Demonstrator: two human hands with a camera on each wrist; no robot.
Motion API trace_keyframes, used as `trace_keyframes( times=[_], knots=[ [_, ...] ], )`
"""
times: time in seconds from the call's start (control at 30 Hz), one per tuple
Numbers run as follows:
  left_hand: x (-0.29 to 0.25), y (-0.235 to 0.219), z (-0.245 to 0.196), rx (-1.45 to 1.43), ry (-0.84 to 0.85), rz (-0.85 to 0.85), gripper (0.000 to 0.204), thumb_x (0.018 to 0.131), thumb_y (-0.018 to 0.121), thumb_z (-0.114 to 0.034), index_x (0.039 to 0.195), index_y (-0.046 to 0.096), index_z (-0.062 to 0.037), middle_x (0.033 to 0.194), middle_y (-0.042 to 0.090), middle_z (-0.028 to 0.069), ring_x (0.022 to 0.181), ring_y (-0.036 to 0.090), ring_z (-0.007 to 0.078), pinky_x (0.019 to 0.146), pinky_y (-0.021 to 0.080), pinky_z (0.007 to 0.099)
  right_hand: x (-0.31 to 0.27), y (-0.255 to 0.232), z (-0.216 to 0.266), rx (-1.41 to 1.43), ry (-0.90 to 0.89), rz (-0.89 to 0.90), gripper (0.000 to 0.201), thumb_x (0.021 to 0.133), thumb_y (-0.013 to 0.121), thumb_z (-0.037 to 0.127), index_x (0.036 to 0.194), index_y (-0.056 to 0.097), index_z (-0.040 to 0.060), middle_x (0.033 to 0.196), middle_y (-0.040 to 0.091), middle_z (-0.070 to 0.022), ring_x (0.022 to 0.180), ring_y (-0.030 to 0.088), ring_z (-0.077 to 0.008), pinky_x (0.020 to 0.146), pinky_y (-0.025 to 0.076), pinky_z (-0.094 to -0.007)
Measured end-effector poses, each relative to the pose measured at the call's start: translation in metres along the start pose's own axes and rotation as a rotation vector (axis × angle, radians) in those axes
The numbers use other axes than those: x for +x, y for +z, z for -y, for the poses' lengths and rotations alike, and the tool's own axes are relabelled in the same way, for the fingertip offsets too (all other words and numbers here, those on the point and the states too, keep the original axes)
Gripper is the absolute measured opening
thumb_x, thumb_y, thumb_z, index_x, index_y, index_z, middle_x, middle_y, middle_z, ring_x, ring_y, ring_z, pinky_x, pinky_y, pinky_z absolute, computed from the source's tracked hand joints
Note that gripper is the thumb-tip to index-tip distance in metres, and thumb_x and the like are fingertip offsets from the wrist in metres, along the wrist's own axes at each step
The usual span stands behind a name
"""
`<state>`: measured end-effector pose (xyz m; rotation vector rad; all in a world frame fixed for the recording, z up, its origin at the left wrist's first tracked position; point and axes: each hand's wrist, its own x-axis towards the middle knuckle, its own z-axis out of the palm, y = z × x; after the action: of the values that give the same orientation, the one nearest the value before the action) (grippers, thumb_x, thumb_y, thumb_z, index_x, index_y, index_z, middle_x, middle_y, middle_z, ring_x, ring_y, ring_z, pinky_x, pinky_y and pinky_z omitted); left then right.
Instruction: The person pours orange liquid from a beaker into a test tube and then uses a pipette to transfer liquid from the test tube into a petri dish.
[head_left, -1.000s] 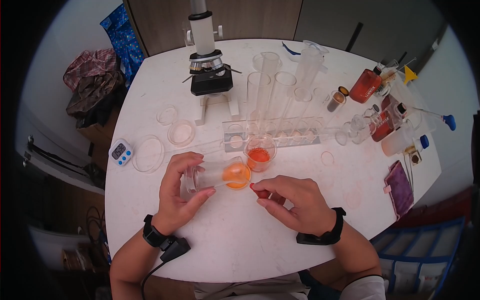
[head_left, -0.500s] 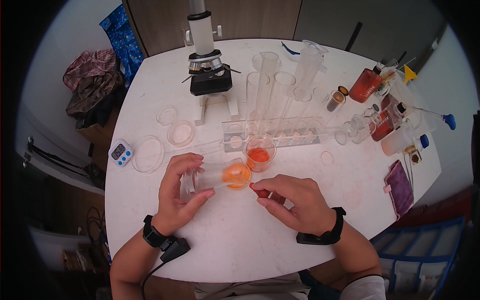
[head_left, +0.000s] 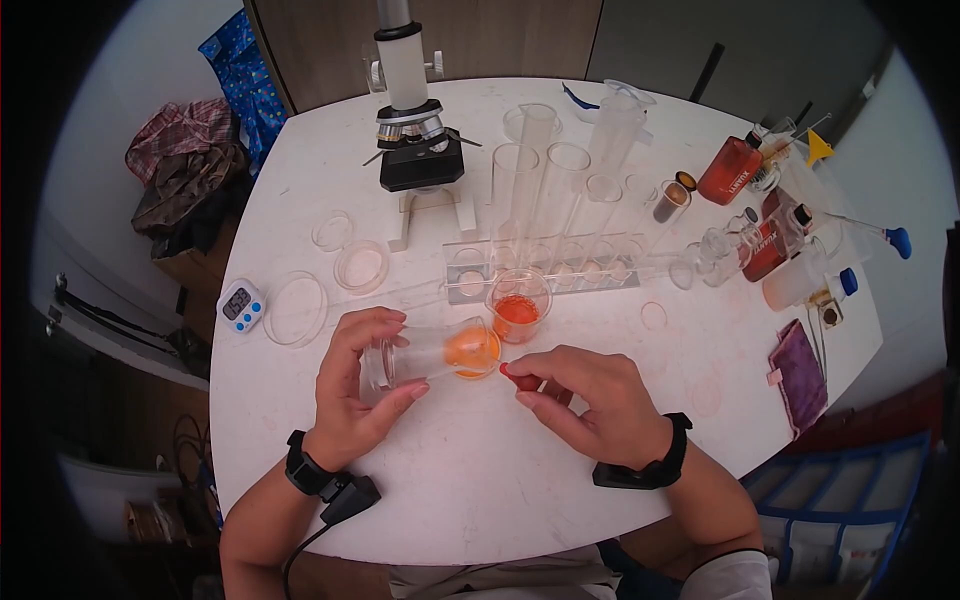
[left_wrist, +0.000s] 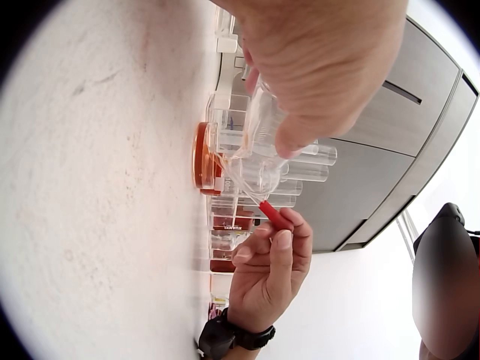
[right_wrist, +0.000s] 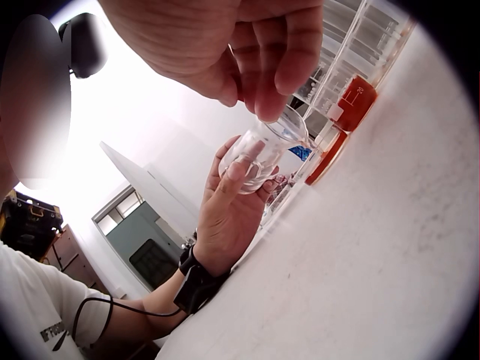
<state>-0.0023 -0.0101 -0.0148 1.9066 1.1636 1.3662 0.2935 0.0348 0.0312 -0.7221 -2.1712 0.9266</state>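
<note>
My left hand (head_left: 350,385) grips a clear glass beaker (head_left: 415,355) lying over on its side, fingers and thumb around its base end. The beaker's lip hangs low over a shallow round dish of orange liquid (left_wrist: 200,161). Between thumb and fingers, my right hand (head_left: 590,405) pinches the red rubber bulb of a dropper (left_wrist: 276,216). In the left wrist view the dropper's thin glass tube slants past the beaker's mouth toward the dish. Just behind the dish stands a small beaker (head_left: 520,312) with orange-red liquid in it.
Behind the small beaker is a clear rack (head_left: 545,270) with several glass tubes and cylinders. A microscope (head_left: 420,150) stands at the back. Petri dishes (head_left: 296,308) and a timer (head_left: 241,305) lie on the left; red bottles (head_left: 731,170) and a purple cloth (head_left: 798,380) are on the right.
</note>
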Motion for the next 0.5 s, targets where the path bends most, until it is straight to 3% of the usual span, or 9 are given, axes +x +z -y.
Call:
trace_keyframes(
  times=[0.27,0.33,0.47,0.5],
  knots=[
    [-0.0007,0.0002,0.0000,-0.027,-0.009,-0.009,0.066,0.079,0.086,-0.002,0.137,0.055,-0.0043,0.140,0.055,0.0172,0.129,0.054,0.0255,0.104,0.051,0.0410,0.0000,-0.0001,-0.0007,-0.001,-0.003,-0.003,0.024,0.096,0.074,0.003,0.119,0.068,0.0023,0.098,0.074,-0.0114,0.081,0.076,-0.0225,0.066,0.060,-0.0310],
    [-0.0008,0.0000,-0.0006,-0.025,-0.012,-0.013,0.066,0.079,0.086,-0.002,0.137,0.055,-0.0044,0.140,0.055,0.0172,0.129,0.054,0.0256,0.104,0.051,0.0410,-0.0008,0.0012,-0.0028,0.012,-0.018,-0.024,0.030,0.093,0.074,-0.001,0.123,0.072,0.0041,0.098,0.076,-0.0091,0.073,0.071,-0.0147,0.064,0.056,-0.0250],
    [-0.0005,0.0001,-0.0009,-0.026,-0.015,-0.017,0.066,0.079,0.085,-0.002,0.137,0.055,-0.0044,0.140,0.055,0.0171,0.129,0.054,0.0256,0.104,0.051,0.0410,-0.0008,0.0015,-0.0028,0.018,-0.017,-0.025,0.030,0.093,0.074,-0.001,0.123,0.072,0.0042,0.099,0.076,-0.0091,0.073,0.071,-0.0149,0.064,0.056,-0.0249],
    [-0.0005,0.0001,-0.0012,-0.026,-0.018,-0.016,0.066,0.079,0.085,-0.002,0.137,0.055,-0.0044,0.140,0.055,0.0170,0.128,0.054,0.0256,0.104,0.051,0.0410,-0.0003,0.0004,-0.0009,0.011,-0.007,-0.010,0.027,0.095,0.073,0.001,0.121,0.070,0.0033,0.099,0.075,-0.0103,0.078,0.074,-0.0186,0.066,0.058,-0.0279]
  ],
)
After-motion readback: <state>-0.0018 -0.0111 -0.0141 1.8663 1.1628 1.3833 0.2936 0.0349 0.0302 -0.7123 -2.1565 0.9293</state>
